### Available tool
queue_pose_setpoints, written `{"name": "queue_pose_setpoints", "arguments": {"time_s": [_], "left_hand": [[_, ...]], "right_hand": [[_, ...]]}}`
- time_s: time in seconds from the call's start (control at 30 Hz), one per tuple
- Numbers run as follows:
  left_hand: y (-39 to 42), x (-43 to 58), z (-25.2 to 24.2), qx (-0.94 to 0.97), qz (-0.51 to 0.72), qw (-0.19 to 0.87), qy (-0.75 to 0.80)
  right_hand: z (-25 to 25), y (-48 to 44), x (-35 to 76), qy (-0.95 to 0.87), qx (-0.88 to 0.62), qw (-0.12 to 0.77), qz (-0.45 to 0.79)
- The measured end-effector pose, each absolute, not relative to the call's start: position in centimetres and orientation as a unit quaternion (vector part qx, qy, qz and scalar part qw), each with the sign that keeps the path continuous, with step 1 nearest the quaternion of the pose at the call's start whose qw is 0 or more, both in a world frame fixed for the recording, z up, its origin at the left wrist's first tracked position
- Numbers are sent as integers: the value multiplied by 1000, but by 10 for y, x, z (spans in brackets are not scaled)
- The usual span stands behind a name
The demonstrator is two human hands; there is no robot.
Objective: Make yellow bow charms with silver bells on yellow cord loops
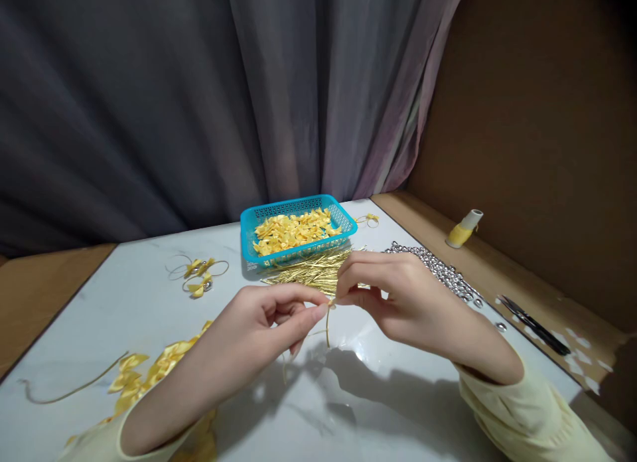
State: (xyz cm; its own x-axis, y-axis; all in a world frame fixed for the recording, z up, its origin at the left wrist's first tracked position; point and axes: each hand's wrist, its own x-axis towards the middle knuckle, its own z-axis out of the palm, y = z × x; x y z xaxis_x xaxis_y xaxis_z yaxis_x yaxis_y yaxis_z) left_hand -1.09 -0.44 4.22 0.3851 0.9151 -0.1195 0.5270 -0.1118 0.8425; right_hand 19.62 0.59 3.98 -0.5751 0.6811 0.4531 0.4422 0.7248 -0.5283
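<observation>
Over the middle of the white table (378,409), my left hand (263,326) and my right hand (393,293) meet fingertip to fingertip. Both pinch a thin gold wire tie (328,326) whose ends hang down between them; a small yellow piece shows at the pinch. Just behind the hands lies a heap of gold wire ties (311,271). A blue basket (297,212) of small yellow ribbon bows stands beyond that.
Finished yellow bows lie at the front left (149,372). Two bows on gold loops (199,276) sit at the left. Silver bells (442,271) are piled on the right. A yellow thread spool (464,228) and black scissors (535,324) rest on the brown ledge.
</observation>
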Motion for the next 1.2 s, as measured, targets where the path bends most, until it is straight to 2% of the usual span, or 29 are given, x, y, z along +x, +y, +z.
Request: {"name": "queue_pose_setpoints", "arguments": {"time_s": [0.43, 1.2], "left_hand": [[-6, -6, 45, 730, 254, 366, 518], [-4, -6, 40, 718, 214, 406, 523]], "right_hand": [[40, 8, 196, -871, -326, 320, 183], [38, 8, 199, -880, -344, 280, 171]]}}
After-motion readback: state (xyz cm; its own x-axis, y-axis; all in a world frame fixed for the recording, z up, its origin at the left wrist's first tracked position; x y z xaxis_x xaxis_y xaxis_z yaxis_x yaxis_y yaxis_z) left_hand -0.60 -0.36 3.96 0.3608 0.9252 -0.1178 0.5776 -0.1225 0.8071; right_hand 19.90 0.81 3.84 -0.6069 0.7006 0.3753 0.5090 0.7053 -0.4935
